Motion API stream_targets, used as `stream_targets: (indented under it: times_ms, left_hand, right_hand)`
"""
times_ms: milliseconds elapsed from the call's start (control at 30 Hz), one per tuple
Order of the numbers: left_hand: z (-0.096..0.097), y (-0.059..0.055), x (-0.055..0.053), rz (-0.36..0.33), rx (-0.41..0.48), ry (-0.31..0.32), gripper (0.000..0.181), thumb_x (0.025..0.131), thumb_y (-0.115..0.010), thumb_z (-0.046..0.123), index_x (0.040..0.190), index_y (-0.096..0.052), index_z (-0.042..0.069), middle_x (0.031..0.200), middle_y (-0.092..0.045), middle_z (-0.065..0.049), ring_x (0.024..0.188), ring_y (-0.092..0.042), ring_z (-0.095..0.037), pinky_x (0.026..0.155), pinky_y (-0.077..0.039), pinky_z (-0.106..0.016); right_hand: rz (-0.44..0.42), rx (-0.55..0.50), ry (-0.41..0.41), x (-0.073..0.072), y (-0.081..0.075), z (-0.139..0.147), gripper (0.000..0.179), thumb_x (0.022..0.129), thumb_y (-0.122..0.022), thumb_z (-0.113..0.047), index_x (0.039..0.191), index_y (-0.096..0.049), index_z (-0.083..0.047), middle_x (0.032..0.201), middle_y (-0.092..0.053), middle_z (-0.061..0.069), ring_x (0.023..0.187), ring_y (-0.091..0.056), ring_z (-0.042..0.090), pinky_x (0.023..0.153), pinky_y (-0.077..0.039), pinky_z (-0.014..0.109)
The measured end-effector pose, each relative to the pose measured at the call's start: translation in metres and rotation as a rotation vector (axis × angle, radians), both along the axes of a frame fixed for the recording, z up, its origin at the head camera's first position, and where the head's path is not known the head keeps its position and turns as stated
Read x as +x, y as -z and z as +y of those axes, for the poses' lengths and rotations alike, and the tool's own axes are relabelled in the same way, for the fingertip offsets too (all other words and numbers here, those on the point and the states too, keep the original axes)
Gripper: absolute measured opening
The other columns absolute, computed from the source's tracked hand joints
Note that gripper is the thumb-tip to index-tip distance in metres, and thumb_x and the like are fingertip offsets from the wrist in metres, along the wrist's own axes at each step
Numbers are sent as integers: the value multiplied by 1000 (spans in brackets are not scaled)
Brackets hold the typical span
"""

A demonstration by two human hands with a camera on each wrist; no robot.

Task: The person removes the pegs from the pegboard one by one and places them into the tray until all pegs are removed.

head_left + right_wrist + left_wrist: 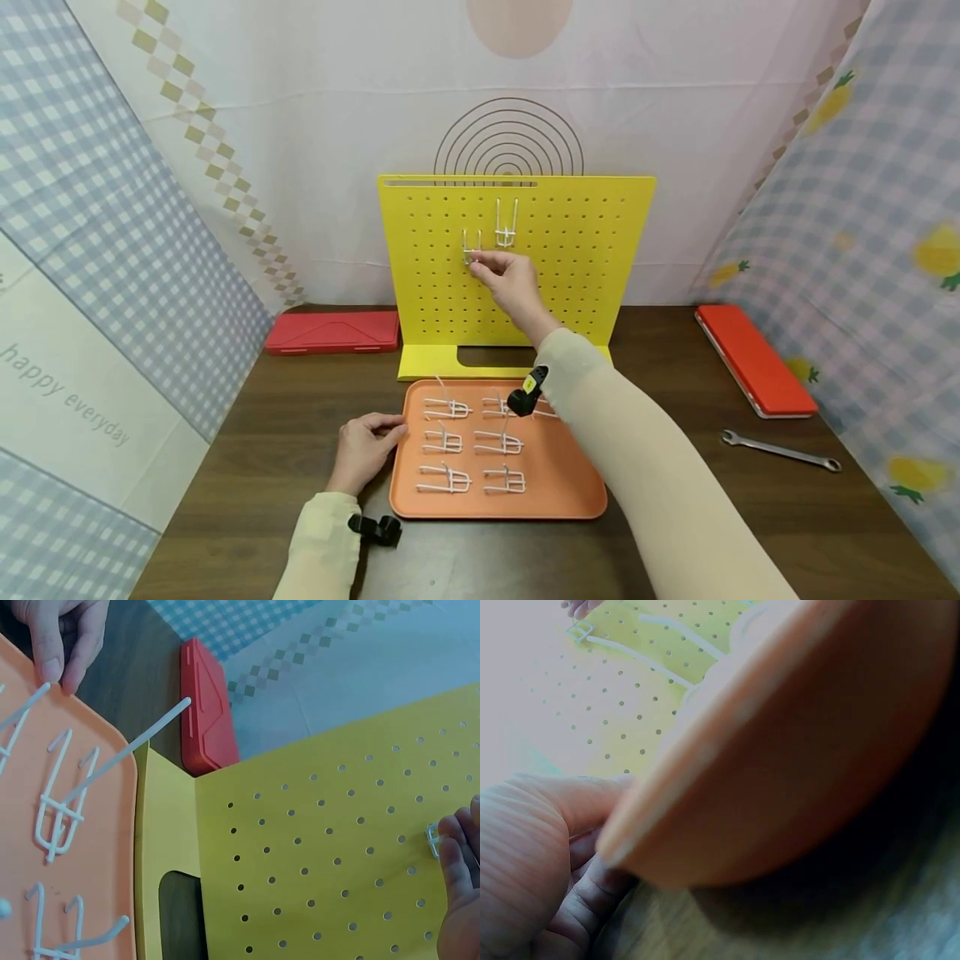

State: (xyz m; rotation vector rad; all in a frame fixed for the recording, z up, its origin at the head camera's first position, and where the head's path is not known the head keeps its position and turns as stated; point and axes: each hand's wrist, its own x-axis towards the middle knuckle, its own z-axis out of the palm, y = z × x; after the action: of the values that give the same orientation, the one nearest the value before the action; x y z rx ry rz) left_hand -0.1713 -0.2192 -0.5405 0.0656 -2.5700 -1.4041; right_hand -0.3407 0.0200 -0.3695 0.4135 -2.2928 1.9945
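Note:
My right hand (513, 287) is at the front of the upright yellow pegboard (435, 292), pinching a white wire pegboard hook (471, 242) between thumb and fingertips. That hook's two prongs lie against the board's upper middle; its front end is partly hidden by the fingers. Just up and to the right, another white hook (506, 225) hangs on the board. My left hand (363, 450) pinches the left rim of the orange tray (558, 492), and the left wrist view has the thumb on the rim (705, 750) with fingers below. Several white hooks (58, 825) lie in rows on the tray.
A red case (333, 332) lies left of the pegboard. On the right are an orange-red flat case (753, 358) and a metal wrench (780, 450) on the dark wooden table (255, 467). Cloth curtains stand behind and at both sides. My right forearm passes over the tray's right part.

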Motion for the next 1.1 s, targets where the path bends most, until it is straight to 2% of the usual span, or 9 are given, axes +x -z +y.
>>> stream_targets:
  times_ms: [300,467,700,833,1000,1100]
  left_hand:
    - [1,-2,-1,12,-2,5,15,83,-77,17,96,-78,12,88,-72,-1,74,-67,-10,63,-54,-23]
    - [1,-1,-1,13,-9,4,14,82,-78,17,96,-78,13,89,-73,-2,75,-67,-10,63,-54,-23]
    - [1,-1,-1,13,-5,4,14,82,-78,18,96,-78,13,88,-73,-1,75,-67,-10,63,-54,-23]
    - [1,-1,-1,11,0,7,14,83,-78,17,96,-78,13,88,-73,-2,74,-67,-10,63,-54,-22]
    - [0,0,-2,9,-2,6,15,82,-78,17,96,-78,12,88,-72,-2,75,-67,-10,63,-54,-22]
    - [0,1,-1,1,-8,5,15,83,-78,18,97,-78,13,89,-72,-2,75,-67,-10,63,-54,-22]
  right_hand:
    - [11,8,19,0,0,4,24,90,-69,-18,111,-73,-9,104,-71,0,96,-66,12,88,-51,40]
    - [27,8,22,-1,0,4,23,89,-69,-17,110,-74,-9,104,-72,0,95,-66,11,86,-52,37]
    - [48,0,23,-1,-1,5,22,89,-70,-17,108,-74,-7,103,-72,2,94,-67,12,85,-53,40]
    - [73,45,27,1,-1,5,21,90,-69,-18,108,-75,-8,103,-72,3,92,-67,11,80,-54,36]
    - [95,80,30,6,-2,6,22,90,-69,-20,108,-74,-9,102,-72,1,93,-67,22,68,-52,31]
    - [116,100,34,10,-2,8,22,90,-69,-22,107,-75,-9,101,-73,-1,92,-67,22,63,-50,25]
